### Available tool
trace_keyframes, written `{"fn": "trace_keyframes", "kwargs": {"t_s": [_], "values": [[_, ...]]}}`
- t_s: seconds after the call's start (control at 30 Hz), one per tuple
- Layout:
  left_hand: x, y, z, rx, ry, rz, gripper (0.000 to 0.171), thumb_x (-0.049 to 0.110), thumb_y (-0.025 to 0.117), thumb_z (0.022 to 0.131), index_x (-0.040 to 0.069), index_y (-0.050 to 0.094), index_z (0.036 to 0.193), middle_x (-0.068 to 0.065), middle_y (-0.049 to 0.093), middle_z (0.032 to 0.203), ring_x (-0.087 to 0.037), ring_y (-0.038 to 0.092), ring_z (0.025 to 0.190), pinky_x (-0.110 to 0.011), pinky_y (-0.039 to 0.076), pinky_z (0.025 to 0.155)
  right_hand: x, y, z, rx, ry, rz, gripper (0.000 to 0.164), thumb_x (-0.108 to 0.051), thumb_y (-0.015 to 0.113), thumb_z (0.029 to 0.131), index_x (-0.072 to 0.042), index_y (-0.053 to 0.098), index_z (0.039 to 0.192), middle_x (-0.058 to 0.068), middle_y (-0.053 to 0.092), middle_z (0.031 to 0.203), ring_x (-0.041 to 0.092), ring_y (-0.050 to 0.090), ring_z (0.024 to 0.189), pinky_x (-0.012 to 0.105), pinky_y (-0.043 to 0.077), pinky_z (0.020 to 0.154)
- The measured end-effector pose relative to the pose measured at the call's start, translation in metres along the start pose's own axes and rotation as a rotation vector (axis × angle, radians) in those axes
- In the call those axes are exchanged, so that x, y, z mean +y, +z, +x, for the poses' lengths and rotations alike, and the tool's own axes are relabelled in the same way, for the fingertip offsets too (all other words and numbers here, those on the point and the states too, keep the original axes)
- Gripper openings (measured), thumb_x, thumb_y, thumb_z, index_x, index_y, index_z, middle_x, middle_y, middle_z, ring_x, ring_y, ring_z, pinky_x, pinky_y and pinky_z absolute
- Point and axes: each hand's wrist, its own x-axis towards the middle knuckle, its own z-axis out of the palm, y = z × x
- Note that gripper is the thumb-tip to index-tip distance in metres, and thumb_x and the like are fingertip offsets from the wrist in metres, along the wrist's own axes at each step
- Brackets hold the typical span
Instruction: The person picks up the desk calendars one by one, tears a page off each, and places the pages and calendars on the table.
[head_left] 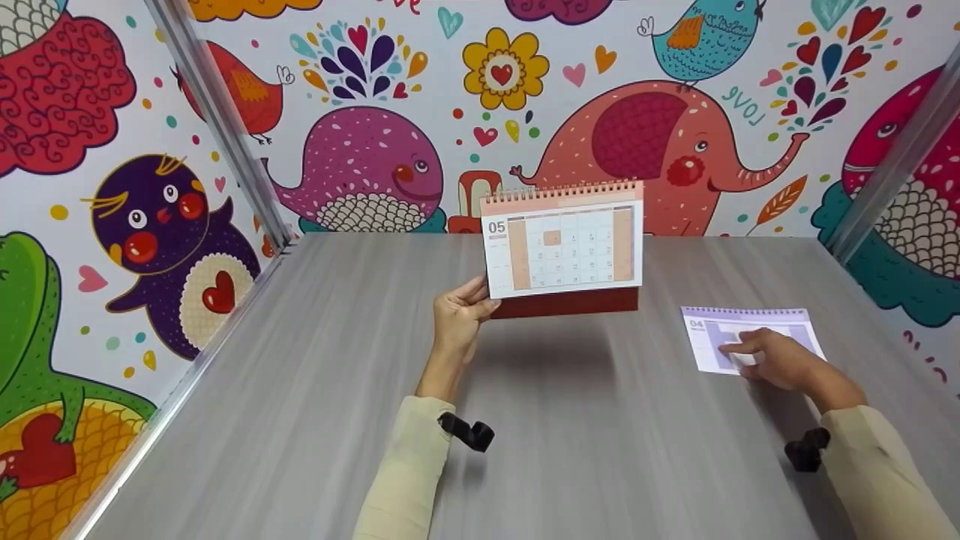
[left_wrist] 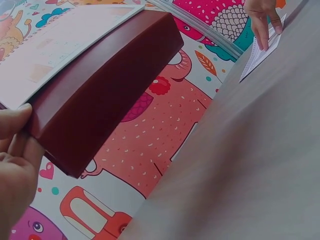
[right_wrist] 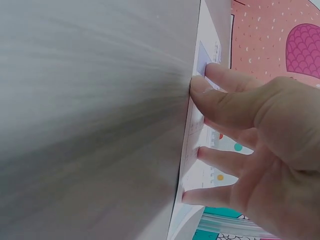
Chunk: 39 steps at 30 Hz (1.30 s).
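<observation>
My left hand grips a desk calendar by its lower left corner and holds it up off the table. The calendar has a spiral-bound top, a page marked 05 and a dark red stand, seen from below in the left wrist view. On the table to the right lies a purple-and-white spiral-bound calendar sheet marked 04. My right hand rests on it with spread fingers. In the right wrist view the fingertips touch the page and the thumb lies at its near edge.
The grey wood-grain table runs back to a wall printed with cartoon animals. Side panels with metal frame posts stand at left and right. A black band hangs at the left wrist, another at the right.
</observation>
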Motion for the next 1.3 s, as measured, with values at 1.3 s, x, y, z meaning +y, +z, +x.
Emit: {"fn": "trace_keyframes", "kwargs": {"t_s": [1.3], "values": [[-0.045, 0.006, 0.0, -0.033, -0.166, 0.146, 0.05, -0.025, 0.056, 0.081, -0.018, 0.054, 0.13, -0.035, 0.058, 0.127, -0.021, 0.066, 0.103, -0.024, 0.059, 0.083, 0.0, 0.0, -0.004, 0.009, 0.014, 0.023, 0.044, -0.006, 0.056, 0.096, -0.005, 0.054, 0.14, 0.039, 0.035, 0.15, 0.065, 0.024, 0.136, 0.081, 0.025, 0.105]]}}
